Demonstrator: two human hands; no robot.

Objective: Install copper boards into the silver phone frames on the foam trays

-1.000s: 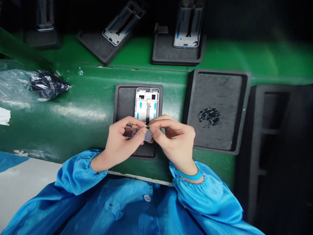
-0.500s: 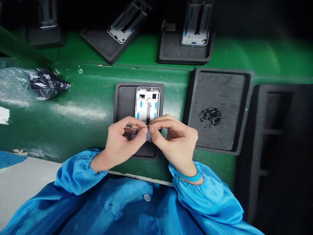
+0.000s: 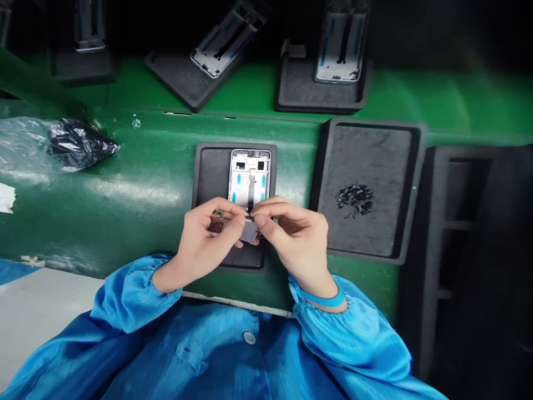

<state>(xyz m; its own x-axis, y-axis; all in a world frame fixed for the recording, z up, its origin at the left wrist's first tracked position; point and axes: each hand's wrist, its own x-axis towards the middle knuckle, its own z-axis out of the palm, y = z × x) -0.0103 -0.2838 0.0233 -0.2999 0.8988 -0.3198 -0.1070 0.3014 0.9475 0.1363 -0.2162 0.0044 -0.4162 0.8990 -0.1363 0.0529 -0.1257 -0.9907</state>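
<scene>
A white phone frame [image 3: 250, 178] lies in a dark foam tray [image 3: 210, 175] on the green bench, right in front of me. Over the tray's near end, my left hand [image 3: 206, 241] and my right hand [image 3: 297, 241] meet, both with fingers pinched together. Between them they hold a small part [image 3: 249, 230], grey at the right end and brownish at the left end [image 3: 215, 224]. The hands hide the lower end of the phone frame.
A larger dark tray [image 3: 387, 183] with a heap of tiny black parts [image 3: 355, 198] sits to the right. Beyond it stands a dark slotted rack [image 3: 470, 244]. Three more trays with phone frames [image 3: 219, 47] line the back. A plastic bag [image 3: 62, 144] lies at left.
My hands stay pinched together over the tray. The grey end of the small part shows a little more between the thumbs. The view has shifted slightly.
</scene>
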